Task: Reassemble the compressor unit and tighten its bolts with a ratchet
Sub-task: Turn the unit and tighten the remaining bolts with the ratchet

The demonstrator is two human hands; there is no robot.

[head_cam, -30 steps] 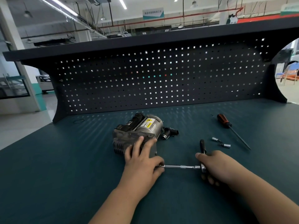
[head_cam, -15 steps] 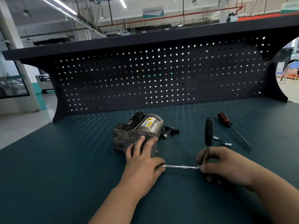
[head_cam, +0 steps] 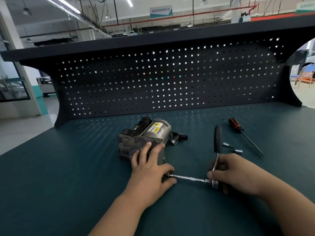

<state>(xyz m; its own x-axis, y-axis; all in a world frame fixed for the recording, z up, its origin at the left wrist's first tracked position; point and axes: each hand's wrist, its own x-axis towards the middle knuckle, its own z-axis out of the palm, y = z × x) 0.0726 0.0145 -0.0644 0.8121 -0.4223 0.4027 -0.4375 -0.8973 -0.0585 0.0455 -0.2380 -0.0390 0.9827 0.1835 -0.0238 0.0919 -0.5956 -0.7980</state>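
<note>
The compressor unit [head_cam: 144,137], grey metal with a silver motor can and a yellow warning label, lies on the dark green bench mat. My left hand [head_cam: 150,169] rests on its near end, fingers spread over the finned housing, thumb and forefinger around the tip of a long chrome extension bar [head_cam: 189,178]. That bar runs right to the ratchet [head_cam: 217,147], whose black handle stands upright. My right hand [head_cam: 233,174] grips the ratchet near its head. The bolt at the bar's tip is hidden under my left hand.
A small black fitting [head_cam: 178,138] lies right of the compressor. Two chrome sockets [head_cam: 232,148] and a red-and-black screwdriver [head_cam: 243,134] lie further right. A black O-ring [head_cam: 81,125] sits far left. The pegboard back panel [head_cam: 162,82] closes off the bench's rear.
The ratchet handle has swung up from lying low near the mat to standing upright. My right hand turned with it. My left hand stayed on the compressor.
</note>
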